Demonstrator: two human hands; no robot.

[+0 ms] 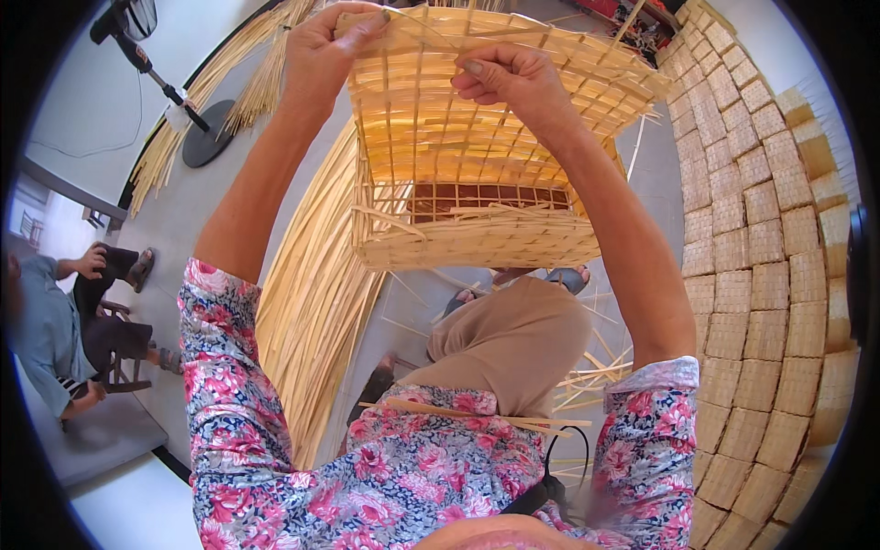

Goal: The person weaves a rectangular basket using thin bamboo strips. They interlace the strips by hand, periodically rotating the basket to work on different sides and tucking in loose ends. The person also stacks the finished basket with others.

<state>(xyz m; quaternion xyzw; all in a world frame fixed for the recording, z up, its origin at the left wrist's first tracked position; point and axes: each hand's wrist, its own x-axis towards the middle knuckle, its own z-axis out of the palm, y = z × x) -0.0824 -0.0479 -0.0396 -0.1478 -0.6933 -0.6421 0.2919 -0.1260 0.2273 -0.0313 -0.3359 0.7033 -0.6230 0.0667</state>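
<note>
A rectangular basket woven from pale split-bamboo-like strips is held up before me, its open-lattice side facing me. At its top left corner, my left hand pinches the rim between thumb and fingers. My right hand is in front of the upper lattice, thumb against curled fingers near a thin strip; whether it grips that strip is hard to tell. Loose strip ends lie along the basket's lower edge. Through the lattice a dark reddish-brown surface shows. A few short strips lie across my lap.
Long loose strips lie in a big bundle on the left. Stacked woven baskets line the right side. A stand fan and more strips are at upper left. A seated person is at far left. Scraps litter the floor.
</note>
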